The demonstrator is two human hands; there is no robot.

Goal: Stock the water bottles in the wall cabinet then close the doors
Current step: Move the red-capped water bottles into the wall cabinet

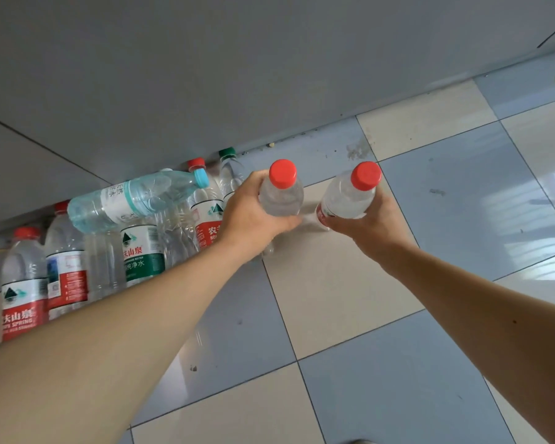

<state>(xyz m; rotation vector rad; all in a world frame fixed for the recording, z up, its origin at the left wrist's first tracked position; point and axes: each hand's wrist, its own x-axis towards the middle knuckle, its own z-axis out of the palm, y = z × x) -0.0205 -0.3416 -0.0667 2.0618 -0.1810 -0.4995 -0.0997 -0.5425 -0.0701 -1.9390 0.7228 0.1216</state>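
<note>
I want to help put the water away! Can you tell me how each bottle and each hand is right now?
Left hand: grips a red-capped bottle, cap on, upright.
Right hand: grips another red-capped bottle, cap on, tilted.
Blue-capped bottle: capped, lying on its side on top of the others.
Green-capped bottle: capped, standing by the wall.
Bottles on the floor: standing upright, not yet stocked.

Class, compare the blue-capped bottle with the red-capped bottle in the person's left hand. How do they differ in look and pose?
The blue-capped bottle lies on its side atop the standing bottles; the red-capped bottle is upright, gripped by the left hand. The blue-capped bottle is blue-tinted with a white label; the red-capped bottle is clear. Both are capped plastic bottles.
</note>
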